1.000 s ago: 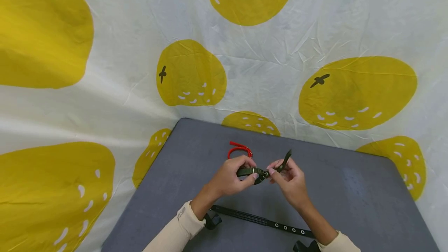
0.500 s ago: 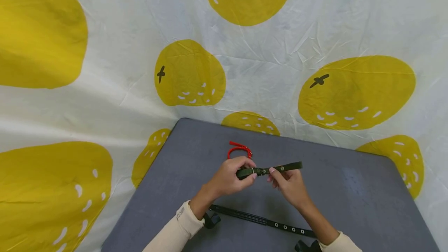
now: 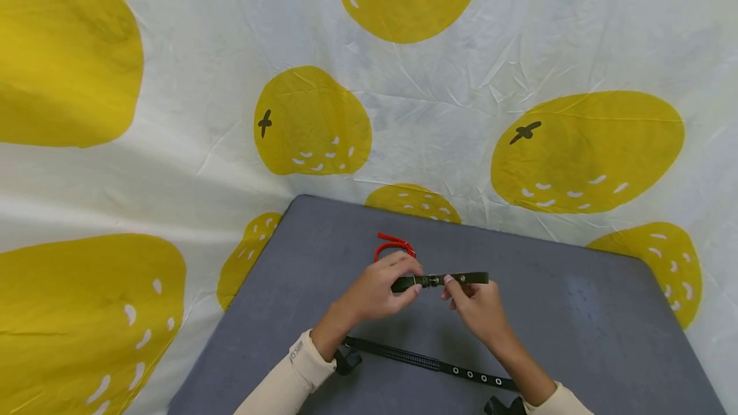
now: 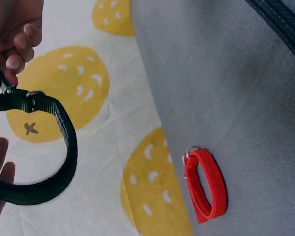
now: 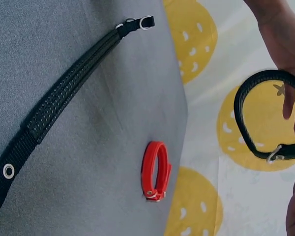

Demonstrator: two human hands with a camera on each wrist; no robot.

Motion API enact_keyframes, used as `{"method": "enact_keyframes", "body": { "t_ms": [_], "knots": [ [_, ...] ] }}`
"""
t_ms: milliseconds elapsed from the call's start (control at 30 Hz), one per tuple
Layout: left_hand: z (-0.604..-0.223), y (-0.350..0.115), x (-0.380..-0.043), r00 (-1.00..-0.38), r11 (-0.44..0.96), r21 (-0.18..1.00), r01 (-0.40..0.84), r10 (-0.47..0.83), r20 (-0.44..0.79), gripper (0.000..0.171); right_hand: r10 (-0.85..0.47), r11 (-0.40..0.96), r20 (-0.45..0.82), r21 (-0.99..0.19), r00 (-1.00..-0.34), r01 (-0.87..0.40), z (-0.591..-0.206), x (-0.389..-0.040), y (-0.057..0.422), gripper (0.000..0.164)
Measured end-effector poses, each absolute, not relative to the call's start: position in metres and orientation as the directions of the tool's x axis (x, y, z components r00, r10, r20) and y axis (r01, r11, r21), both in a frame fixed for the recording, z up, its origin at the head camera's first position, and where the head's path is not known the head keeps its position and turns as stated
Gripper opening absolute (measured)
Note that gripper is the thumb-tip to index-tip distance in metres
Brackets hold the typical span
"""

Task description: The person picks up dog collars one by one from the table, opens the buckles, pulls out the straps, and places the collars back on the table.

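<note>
A dark green dog collar (image 3: 475, 278) is held above the grey table, its loop bent round to the buckle (image 4: 34, 95). My left hand (image 3: 377, 290) grips the loop just left of the buckle. With thumb and fingers, my right hand (image 3: 481, 309) pinches the collar's free end, which has metal eyelets and points right. In the left wrist view the collar loop (image 4: 72, 147) looks round and hollow, strap end running up into the right fingers. The right wrist view shows the same loop (image 5: 240, 110), partly cut off at the edge.
A red collar (image 3: 398, 239), buckled into a ring, lies on the grey table (image 3: 576, 312) behind the hands. Closer to me, a long black collar (image 3: 403, 355) with metal eyelets lies stretched out. A white cloth with yellow fruit shapes (image 3: 588, 152) hangs behind.
The strap's free end has swung from pointing up to lying nearly level toward the right. It now lines up flat with the buckle, and the left hand has hardly moved.
</note>
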State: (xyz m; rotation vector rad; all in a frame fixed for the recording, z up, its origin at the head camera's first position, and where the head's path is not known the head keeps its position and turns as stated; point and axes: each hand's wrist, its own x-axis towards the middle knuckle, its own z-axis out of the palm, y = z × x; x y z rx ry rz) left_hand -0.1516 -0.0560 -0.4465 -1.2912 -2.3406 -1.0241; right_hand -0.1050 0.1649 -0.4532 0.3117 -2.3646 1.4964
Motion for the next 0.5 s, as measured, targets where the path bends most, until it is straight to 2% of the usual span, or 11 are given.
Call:
{"method": "enact_keyframes", "body": {
  "t_ms": [133,333,500],
  "knots": [
    [-0.445,-0.053,-0.15,-0.535,0.404,0.352,0.845,0.619,0.574,0.01,-0.008,0.445,0.407,-0.817,-0.913,-0.368,-0.455,-0.104,0.163,0.03],
    [-0.442,-0.045,-0.151,-0.481,0.483,0.186,0.856,0.613,0.626,0.004,0.041,0.442,0.365,-0.842,-0.93,-0.311,-0.441,-0.095,0.153,0.028],
    [-0.438,-0.041,-0.15,-0.464,0.501,0.125,0.856,0.642,0.61,0.004,0.038,0.455,0.37,-0.834,-0.928,-0.314,-0.437,-0.092,0.15,0.028]
  ]
}}
